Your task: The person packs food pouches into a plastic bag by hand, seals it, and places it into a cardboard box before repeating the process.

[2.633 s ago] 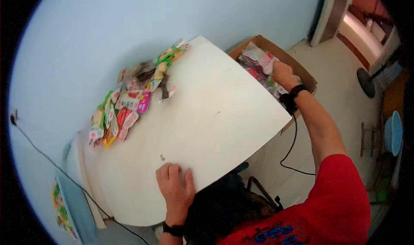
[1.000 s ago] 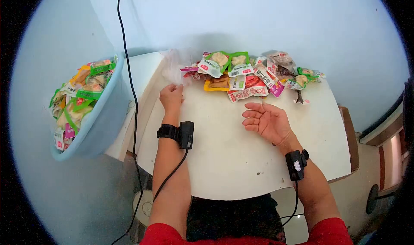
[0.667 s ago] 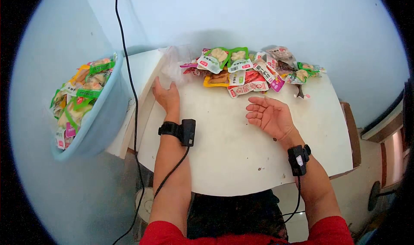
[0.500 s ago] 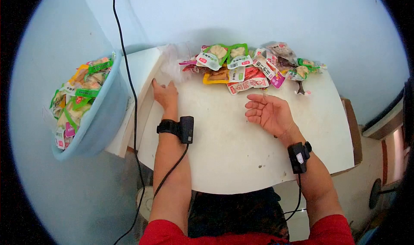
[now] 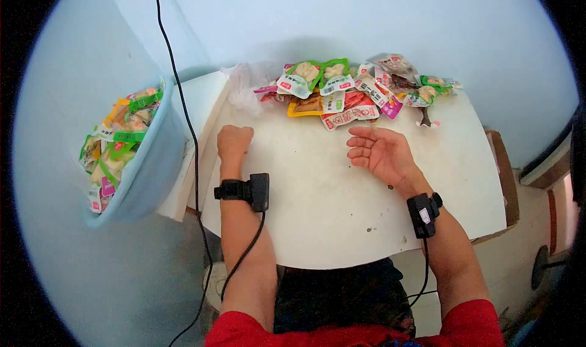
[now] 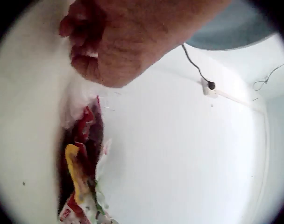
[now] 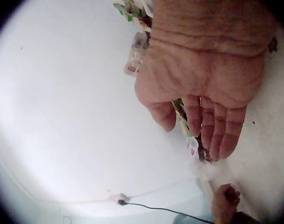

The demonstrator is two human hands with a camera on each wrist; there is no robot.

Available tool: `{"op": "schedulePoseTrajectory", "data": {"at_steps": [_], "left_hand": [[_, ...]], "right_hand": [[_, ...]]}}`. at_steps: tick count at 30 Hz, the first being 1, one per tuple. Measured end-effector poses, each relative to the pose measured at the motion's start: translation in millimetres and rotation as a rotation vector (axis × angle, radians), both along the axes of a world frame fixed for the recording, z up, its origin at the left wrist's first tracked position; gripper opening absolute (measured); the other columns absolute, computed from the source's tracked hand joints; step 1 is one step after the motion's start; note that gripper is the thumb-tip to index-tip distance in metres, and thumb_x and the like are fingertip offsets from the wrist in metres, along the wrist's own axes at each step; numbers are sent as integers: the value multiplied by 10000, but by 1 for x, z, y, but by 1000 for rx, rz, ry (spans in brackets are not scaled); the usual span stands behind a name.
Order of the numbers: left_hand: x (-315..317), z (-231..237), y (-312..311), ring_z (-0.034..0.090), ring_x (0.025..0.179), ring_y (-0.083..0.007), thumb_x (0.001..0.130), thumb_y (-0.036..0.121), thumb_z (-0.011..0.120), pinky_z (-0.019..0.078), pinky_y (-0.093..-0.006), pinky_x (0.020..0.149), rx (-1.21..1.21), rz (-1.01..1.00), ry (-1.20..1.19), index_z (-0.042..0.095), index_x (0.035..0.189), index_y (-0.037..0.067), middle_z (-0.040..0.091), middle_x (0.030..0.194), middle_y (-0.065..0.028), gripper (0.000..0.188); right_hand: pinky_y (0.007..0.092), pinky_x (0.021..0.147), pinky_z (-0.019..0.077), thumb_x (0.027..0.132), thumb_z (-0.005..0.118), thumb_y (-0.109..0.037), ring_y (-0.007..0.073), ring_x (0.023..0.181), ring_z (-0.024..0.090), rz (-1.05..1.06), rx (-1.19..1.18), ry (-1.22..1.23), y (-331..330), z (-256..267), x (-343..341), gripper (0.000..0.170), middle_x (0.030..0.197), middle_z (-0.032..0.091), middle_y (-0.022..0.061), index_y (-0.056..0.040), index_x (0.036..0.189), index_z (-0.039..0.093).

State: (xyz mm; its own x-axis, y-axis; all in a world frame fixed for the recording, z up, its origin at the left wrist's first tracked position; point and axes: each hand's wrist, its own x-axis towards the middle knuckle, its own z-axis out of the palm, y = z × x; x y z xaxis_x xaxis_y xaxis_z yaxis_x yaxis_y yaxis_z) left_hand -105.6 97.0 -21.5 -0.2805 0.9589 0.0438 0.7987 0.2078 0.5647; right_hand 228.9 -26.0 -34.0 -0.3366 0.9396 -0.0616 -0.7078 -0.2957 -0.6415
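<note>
Left hand (image 5: pixel 234 142) curled, right hand (image 5: pixel 386 155) relaxed, palm showing; wall socket (image 6: pixel 206 89) only in wrist views.

1. The surface (image 5: pixel 305 225) stands in front of the person, with the wall (image 5: pixel 390 17) behind it.
2. Along its far edge lies a heap of packets (image 5: pixel 351 110), several overlapping.
3. At the heap's left end, on the surface, sits a plastic bag (image 5: pixel 245 89).
4. The left hand (image 5: pixel 234 143) is in front of that bag; the right hand (image 5: pixel 386 156) is before the heap's right half.
5. Beyond the surface's left side is a basin (image 5: pixel 155 170) with more packets (image 5: pixel 119 140) in it.
6. A cable (image 5: pixel 190 124) runs between basin and left hand.
7. Beside the surface's right edge, lower down, is a box (image 5: pixel 505 176).
</note>
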Motion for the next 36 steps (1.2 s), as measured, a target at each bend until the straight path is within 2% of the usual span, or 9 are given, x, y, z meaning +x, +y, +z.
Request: {"op": "schedulePoseTrajectory", "data": {"at_steps": [3, 8, 13, 15, 18, 23, 28, 30, 36], "left_hand": [[15, 23, -19, 597, 495, -203, 741, 182, 619, 460, -316, 465, -218, -398, -583, 608, 644, 22, 617, 620, -94, 188], [85, 36, -52, 559, 530, -126, 781, 199, 689, 418, -255, 469, -569, -1176, -843, 599, 725, 41, 613, 644, -53, 190], [123, 43, -74, 615, 589, -195, 761, 136, 681, 477, -310, 511, -604, -1656, -1010, 578, 679, 15, 608, 662, -97, 179], [124, 42, -81, 608, 581, -244, 731, 136, 688, 472, -348, 481, -520, -1738, -1345, 577, 666, 12, 601, 665, -122, 179], [113, 36, -76, 547, 519, -286, 692, 169, 701, 436, -392, 408, -400, -1746, -1706, 568, 654, 14, 572, 651, -138, 208], [77, 17, -52, 614, 851, -176, 695, 180, 704, 522, -343, 643, -435, -1427, -1948, 618, 1089, 119, 654, 981, -33, 407], [83, 22, -48, 474, 599, -132, 837, 277, 687, 357, -282, 474, -266, -1082, -1769, 544, 1198, -21, 581, 855, -48, 489], [87, 22, -45, 473, 618, -122, 866, 264, 671, 370, -275, 507, -274, -1030, -1714, 568, 1166, 11, 570, 837, -20, 406], [88, 17, -30, 533, 698, -118, 910, 257, 655, 409, -251, 571, -233, -788, -1539, 621, 1065, 93, 592, 841, 19, 228]], "right_hand": [[402, 819, 562, 927, 495, -255, 307, 908, 683, 15, 8, 2, 2, -2, 2, 393, 1014, 673, 195, 49, 1162, 581], [388, 791, 562, 928, 512, -285, 283, 879, 678, -6, -25, -11, 2, -4, -1, 400, 1010, 677, 169, 29, 1163, 592], [350, 748, 544, 938, 501, -298, 230, 862, 663, -24, -88, -75, 4, -3, 2, 404, 1026, 677, 133, 3, 1190, 594], [344, 782, 533, 954, 466, -312, 211, 907, 657, -35, -40, -151, 5, -5, 5, 423, 1063, 668, 118, 14, 1191, 595], [361, 755, 529, 953, 462, -379, 219, 891, 653, -49, 83, -207, 1, 0, 0, 432, 1180, 639, 89, -75, 1238, 579], [431, 838, 504, 967, 390, -529, 267, 999, 639, -101, 117, 18, -9, 23, -12, 538, 1230, 613, 92, -125, 1292, 536], [429, 900, 479, 955, 337, -627, 266, 1132, 586, -62, 295, 110, -6, 22, -3, 627, 1250, 602, 97, -149, 1323, 508], [431, 934, 468, 951, 335, -637, 264, 1168, 568, -155, 284, 138, -6, 26, 0, 658, 1268, 594, 100, -125, 1328, 507], [357, 990, 447, 946, 499, -539, 200, 1153, 576, -472, 429, -393, 0, 11, -1, 645, 1291, 587, 86, -37, 1351, 500]]}}
